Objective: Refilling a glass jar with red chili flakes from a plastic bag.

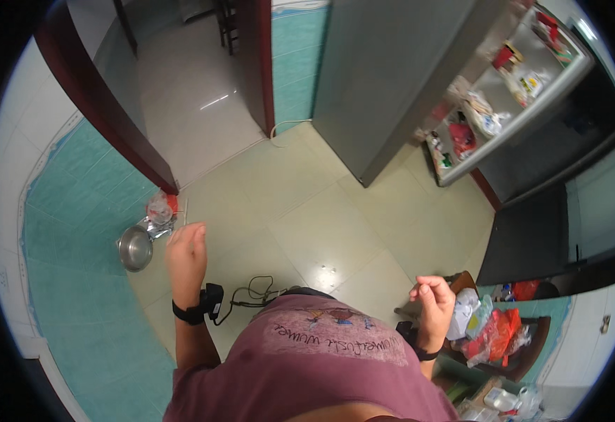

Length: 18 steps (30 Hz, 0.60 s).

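My left hand [186, 258] is raised at the left with its fingers loosely curled and nothing visible in it. It is nearest to a metal pan [136, 249] by the tiled wall, apart from it. At the right, my right hand [435, 306] is half curled, thumb and fingers apart, also holding nothing. Beside it several plastic bags [492, 332] rest on a wooden chair [539, 345]. Both wrists wear black straps with small devices, and a cable [249, 303] runs from the left one.
Ahead to the right stands a grey refrigerator [381, 79]; its door [518, 142] is swung open, with packed items on the inner shelves. A doorway with a dark red frame [128, 142] is ahead left. Plastic wrapping [159, 207] lies by the wall. Pale tiles cover the floor [307, 221].
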Motion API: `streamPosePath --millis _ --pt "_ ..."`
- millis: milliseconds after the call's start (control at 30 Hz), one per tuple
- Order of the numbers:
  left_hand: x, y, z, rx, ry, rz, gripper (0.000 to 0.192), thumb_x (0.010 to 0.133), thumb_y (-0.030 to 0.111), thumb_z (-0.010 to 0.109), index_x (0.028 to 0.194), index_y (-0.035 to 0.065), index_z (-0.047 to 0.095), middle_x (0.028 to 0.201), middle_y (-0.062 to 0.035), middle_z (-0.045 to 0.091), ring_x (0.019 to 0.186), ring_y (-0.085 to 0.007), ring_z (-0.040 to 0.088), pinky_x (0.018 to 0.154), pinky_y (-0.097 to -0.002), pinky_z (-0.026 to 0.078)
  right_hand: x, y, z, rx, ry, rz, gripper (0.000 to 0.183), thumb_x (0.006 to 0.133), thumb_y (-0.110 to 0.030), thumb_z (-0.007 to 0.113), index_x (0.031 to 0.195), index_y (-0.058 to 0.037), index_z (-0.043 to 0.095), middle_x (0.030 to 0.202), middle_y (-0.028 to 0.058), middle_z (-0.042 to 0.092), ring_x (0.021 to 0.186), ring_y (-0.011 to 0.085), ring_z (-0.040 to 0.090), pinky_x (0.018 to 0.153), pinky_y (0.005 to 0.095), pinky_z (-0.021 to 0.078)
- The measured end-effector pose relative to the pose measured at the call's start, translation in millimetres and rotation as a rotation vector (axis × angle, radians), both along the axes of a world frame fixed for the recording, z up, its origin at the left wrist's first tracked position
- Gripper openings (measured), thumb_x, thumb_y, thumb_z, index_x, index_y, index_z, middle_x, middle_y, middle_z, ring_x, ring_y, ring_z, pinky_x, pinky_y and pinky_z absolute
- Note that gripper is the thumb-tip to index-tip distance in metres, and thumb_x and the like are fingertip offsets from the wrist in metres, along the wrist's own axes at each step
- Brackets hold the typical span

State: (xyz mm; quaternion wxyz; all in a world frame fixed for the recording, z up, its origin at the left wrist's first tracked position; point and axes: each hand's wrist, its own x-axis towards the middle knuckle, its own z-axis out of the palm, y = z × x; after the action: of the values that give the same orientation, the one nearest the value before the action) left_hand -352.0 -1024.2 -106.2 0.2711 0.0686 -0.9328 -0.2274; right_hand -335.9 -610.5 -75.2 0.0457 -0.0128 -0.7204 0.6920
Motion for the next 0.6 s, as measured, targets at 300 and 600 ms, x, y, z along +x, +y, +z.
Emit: streamPosePath --millis 300,600 --pt "-71.9 -146.1 -27.6 0.612 0.379 0.637 0.029 0.098 0.022 0.041 0.075 0.0037 0.044 0.064 0.0039 0.034 0.058 -0.0047 0.028 0.051 -0.0206 0.026 -249.7 -125.4 -4.4 0.181 0.003 0.190 0.015 0.089 -0.011 0.057 0.097 0.0017 0.061 0.073 0.0035 0.058 0.068 0.0106 0.055 0.064 0.0240 0.0443" --pt "-232.3 -292.2 12.0 0.293 0.430 0.901 0.034 0.096 0.020 0.045 0.124 0.0017 0.049 0.116 -0.0139 0.054 0.082 -0.0164 0.060 0.078 -0.0299 0.046 -534.5 -348.0 -36.2 0.064 0.037 0.249 0.016 0.090 -0.013 0.056 0.099 0.0001 0.061 0.073 0.0023 0.057 0.068 0.0090 0.051 0.063 0.0218 0.0400"
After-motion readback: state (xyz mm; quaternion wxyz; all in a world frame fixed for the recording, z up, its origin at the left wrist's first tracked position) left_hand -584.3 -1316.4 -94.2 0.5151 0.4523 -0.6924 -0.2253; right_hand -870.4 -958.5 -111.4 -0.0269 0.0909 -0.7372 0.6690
